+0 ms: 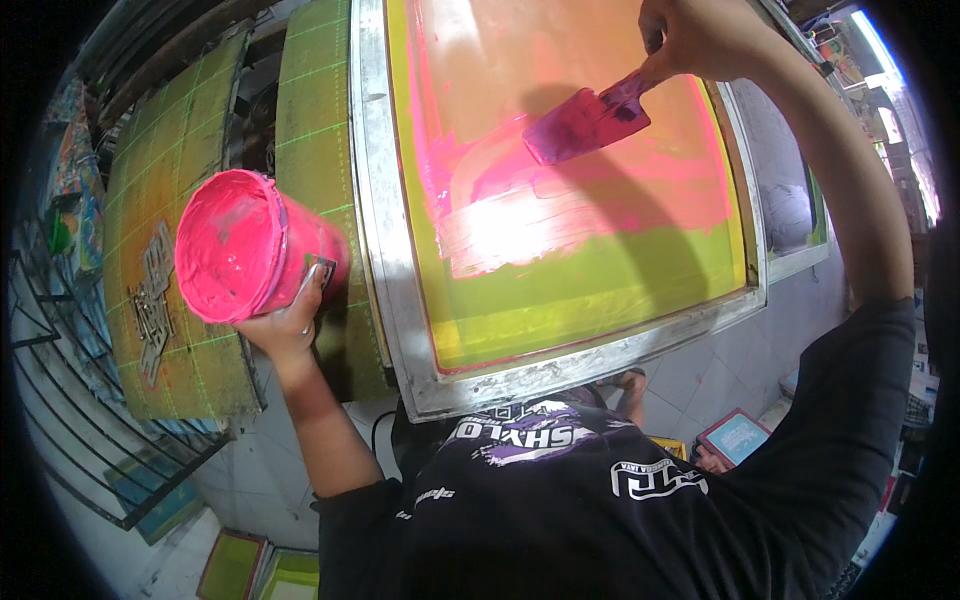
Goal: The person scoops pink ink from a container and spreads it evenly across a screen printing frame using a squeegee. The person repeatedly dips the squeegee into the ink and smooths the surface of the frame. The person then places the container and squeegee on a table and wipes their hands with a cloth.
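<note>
My left hand (285, 325) holds a round bucket (318, 250) of bright pink ink or paint at the left of the framed screen, its open top tilted toward me. My right hand (690, 35), at the top right, grips the handle of a pink-coated scraper (585, 125). The blade is over the screen (590, 260), a yellow-green mesh with pink spread across its upper part, inside a worn metal frame (560, 348). Whether the blade touches the mesh I cannot tell. The scraper casts a shadow down the mesh.
Green boards (160, 180) with grid lines lie at the left, beside a curved black metal rack (80, 430). Another screen frame (800, 260) is right of the main one. My dark-shirted body is below. Small screens (730, 440) rest low at the right and bottom left. A tiled floor (690, 370) shows underneath.
</note>
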Action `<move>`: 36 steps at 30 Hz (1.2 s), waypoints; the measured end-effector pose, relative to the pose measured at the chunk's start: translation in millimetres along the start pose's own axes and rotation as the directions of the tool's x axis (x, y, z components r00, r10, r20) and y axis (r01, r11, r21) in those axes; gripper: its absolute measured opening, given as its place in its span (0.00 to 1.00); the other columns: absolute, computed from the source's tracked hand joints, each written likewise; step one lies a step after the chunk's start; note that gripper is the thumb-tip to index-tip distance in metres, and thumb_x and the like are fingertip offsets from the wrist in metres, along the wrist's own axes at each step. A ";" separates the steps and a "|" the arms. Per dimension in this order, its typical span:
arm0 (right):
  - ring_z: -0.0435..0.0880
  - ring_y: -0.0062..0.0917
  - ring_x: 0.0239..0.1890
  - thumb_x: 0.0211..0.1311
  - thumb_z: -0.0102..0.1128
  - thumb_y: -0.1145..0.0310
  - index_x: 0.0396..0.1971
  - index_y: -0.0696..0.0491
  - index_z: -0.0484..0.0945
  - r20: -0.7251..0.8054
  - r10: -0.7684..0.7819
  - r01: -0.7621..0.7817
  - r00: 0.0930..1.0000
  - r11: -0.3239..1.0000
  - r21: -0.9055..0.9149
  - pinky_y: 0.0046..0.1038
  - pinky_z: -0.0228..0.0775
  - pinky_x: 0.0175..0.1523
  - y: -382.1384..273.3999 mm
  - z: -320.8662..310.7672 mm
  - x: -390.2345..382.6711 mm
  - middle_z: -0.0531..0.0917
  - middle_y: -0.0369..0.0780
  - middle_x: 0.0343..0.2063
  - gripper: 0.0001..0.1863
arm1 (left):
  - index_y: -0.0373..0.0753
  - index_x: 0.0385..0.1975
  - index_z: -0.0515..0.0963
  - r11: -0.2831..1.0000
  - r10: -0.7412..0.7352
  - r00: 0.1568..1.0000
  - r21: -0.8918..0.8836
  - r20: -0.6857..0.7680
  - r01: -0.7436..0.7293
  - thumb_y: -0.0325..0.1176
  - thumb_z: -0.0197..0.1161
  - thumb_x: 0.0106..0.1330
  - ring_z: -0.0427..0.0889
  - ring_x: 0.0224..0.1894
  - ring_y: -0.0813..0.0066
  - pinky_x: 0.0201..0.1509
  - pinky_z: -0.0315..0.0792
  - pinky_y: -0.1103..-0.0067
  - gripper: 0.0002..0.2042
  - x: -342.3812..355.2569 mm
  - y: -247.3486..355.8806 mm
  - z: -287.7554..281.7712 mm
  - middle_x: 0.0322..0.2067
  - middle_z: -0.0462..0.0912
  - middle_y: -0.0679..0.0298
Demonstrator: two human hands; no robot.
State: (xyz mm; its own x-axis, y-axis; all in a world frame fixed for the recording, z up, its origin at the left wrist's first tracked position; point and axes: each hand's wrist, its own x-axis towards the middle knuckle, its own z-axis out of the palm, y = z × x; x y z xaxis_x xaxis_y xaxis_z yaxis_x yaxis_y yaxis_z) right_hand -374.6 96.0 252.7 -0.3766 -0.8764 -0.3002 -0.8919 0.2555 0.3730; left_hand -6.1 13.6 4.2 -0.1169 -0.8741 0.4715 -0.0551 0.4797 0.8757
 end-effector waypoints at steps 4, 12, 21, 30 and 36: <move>0.79 0.32 0.20 0.32 0.68 0.36 0.15 0.50 0.81 0.044 -0.026 0.026 0.999 1.000 0.008 0.31 0.69 0.28 -24.6 -11.3 -5.0 0.79 0.39 0.14 0.29 | 0.30 0.56 0.57 0.999 -0.041 0.999 -0.024 -0.026 0.041 0.21 0.73 0.39 0.77 0.44 0.66 0.48 0.75 0.71 0.41 -0.5 0.6 -0.4 0.46 0.72 0.53; 0.79 0.37 0.26 0.38 0.67 0.40 0.15 0.53 0.80 -0.005 -0.105 0.105 0.994 0.994 -0.036 0.34 0.70 0.31 -70.8 -21.8 -26.6 0.80 0.42 0.18 0.26 | 0.30 0.56 0.57 0.998 0.026 0.998 0.060 -0.063 -0.023 0.26 0.76 0.37 0.74 0.48 0.65 0.53 0.70 0.70 0.44 2.7 10.6 7.6 0.49 0.70 0.54; 0.76 0.23 0.19 0.34 0.73 0.52 0.17 0.56 0.80 -0.077 0.119 -0.076 0.990 0.905 0.419 0.27 0.66 0.27 31.8 42.1 -42.6 0.78 0.38 0.15 0.22 | 0.29 0.54 0.61 0.999 0.024 0.993 -0.026 -0.118 -0.027 0.22 0.73 0.40 0.76 0.44 0.67 0.50 0.72 0.72 0.38 3.1 5.1 7.5 0.47 0.71 0.54; 0.78 0.27 0.23 0.29 0.76 0.58 0.18 0.57 0.77 -0.229 0.253 -0.235 0.940 0.967 0.102 0.28 0.67 0.29 82.6 70.4 -64.5 0.78 0.38 0.18 0.20 | 0.29 0.52 0.63 0.988 -0.006 0.994 -0.151 -0.110 -0.010 0.18 0.70 0.40 0.77 0.40 0.70 0.47 0.74 0.73 0.34 3.8 9.5 10.4 0.44 0.74 0.56; 0.80 0.31 0.23 0.29 0.70 0.37 0.19 0.49 0.83 -0.031 0.361 -0.362 0.932 0.930 -0.060 0.30 0.70 0.30 55.3 37.7 -63.5 0.81 0.40 0.17 0.28 | 0.29 0.52 0.63 0.983 0.015 0.992 -0.180 -0.127 -0.038 0.18 0.70 0.40 0.78 0.39 0.69 0.46 0.75 0.74 0.34 3.5 10.3 12.5 0.43 0.74 0.55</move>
State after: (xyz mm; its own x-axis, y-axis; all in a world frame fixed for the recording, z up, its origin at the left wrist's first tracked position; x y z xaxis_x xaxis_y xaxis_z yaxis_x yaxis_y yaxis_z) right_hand -409.4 181.2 259.3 -0.6650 -0.7375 -0.1182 -0.6785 0.5303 0.5084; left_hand -19.4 16.5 13.5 0.0086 -0.8695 0.4938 0.1290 0.4907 0.8618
